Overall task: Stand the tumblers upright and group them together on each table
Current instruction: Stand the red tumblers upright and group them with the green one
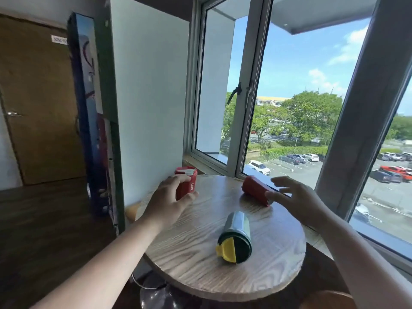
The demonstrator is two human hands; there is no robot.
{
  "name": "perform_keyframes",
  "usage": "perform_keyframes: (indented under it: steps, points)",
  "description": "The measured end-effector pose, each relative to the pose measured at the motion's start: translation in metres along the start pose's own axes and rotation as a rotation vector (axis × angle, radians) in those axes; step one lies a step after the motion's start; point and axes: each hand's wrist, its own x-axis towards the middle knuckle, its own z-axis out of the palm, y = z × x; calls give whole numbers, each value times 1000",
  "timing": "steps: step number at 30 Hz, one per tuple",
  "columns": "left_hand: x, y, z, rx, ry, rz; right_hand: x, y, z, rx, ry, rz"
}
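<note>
Both bare forearms reach forward from the near edge. The left hand (169, 200) curls, its fingers and thumb partly closed. The right hand (296, 197) is spread open, palm down, its fingers pointing left.

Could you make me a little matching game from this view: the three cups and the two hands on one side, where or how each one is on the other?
Things:
1. Red tumbler with white lettering
2. Plain red tumbler
3. Green tumbler with yellow and dark lid
4. Right hand

States:
A. Lying on its side, lid end toward the camera, touched by neither hand
B. Standing on the round wooden table, left hand wrapped around it
C. Open, fingers spread, by the tumbler's end
D. Lying on its side near the window edge of the table

Pairs: 1-B, 2-D, 3-A, 4-C
</note>
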Motion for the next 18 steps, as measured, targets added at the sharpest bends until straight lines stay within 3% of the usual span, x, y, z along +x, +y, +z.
perform_keyframes:
  steps: [9,18]
  points:
    - [116,-107,21,59,-40,-50,72,21,54,-26,98,187]
    - [163,-144,49,52,-114,-80,148,54,70,-203,-13,341]
